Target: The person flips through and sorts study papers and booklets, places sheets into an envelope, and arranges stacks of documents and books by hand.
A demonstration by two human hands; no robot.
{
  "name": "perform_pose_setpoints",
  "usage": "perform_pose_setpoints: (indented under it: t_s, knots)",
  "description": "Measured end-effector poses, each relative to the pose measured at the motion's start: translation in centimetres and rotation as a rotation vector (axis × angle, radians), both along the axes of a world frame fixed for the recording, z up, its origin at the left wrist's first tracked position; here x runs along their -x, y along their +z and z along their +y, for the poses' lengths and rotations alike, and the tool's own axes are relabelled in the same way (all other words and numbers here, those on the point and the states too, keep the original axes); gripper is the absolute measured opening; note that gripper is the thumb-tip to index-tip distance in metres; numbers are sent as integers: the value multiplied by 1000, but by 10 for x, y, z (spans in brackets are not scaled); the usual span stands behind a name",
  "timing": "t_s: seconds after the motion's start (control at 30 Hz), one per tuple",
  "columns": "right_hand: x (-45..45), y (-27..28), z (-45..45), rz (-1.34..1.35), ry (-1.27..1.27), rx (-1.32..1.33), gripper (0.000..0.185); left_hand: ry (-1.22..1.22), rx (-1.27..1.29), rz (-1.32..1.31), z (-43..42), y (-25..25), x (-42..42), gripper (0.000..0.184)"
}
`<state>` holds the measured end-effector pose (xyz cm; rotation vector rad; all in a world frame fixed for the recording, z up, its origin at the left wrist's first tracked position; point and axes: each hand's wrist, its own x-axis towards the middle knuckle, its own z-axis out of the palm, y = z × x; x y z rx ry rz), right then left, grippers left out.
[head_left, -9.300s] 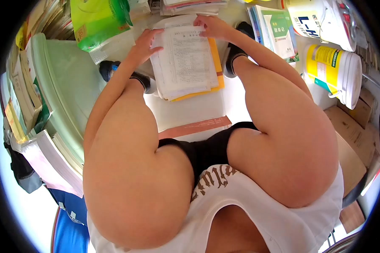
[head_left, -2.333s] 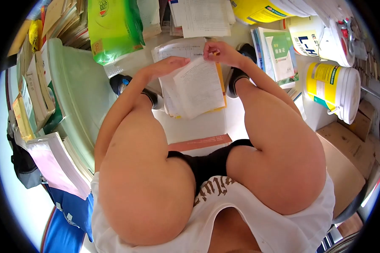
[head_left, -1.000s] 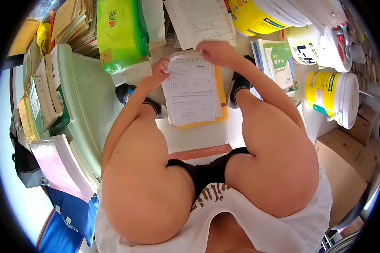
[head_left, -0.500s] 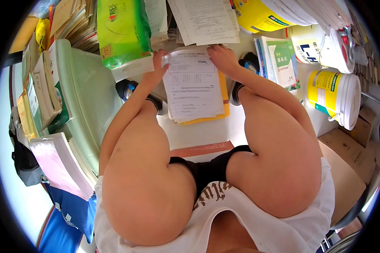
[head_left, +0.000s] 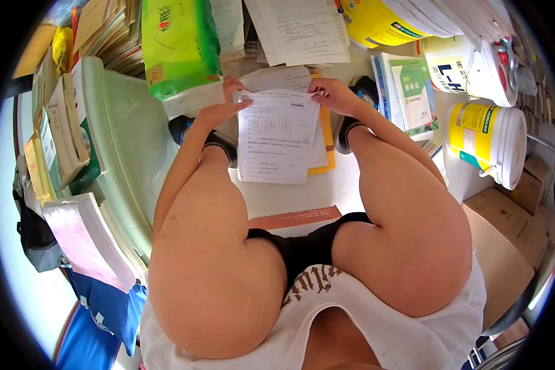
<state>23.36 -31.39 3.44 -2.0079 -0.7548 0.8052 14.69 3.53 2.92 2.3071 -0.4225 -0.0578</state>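
Observation:
A printed paper sheet (head_left: pixel 274 139), perhaps more than one, is held up by its two top corners. My left hand (head_left: pixel 229 105) pinches the upper left corner, thumb on the front face. At the upper right corner, my right hand (head_left: pixel 334 97) grips the paper between thumb and fingers. Behind the raised paper lie more printed papers (head_left: pixel 317 148) on a yellow envelope or folder (head_left: pixel 330 157). Another printed sheet (head_left: pixel 277 79) shows just above the held edge.
A green tissue pack (head_left: pixel 182 49) sits at the upper left beside printed papers (head_left: pixel 299 31). Booklets (head_left: pixel 413 92) and yellow-and-white buckets (head_left: pixel 484 139) stand on the right. Stacked books (head_left: pixel 65 129) lean by a pale green plastic bin (head_left: pixel 126 135) on the left. Cardboard boxes (head_left: pixel 505 228) are lower right.
Both hands have lifted the top paper off the pile and brought it slightly towards me and left. Papers beneath and behind it have come into view.

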Motion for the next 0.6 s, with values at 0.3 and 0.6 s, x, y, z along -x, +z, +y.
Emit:
perform_pose_setpoints:
  t_s: [0.3,0.6]
  knots:
    - [-1,-41,0,-179,-5,-45,17,73,117,889,8,-21,26,40]
    - [-16,-55,10,-201,-269,13,26,140,284,920,13,-46,29,38]
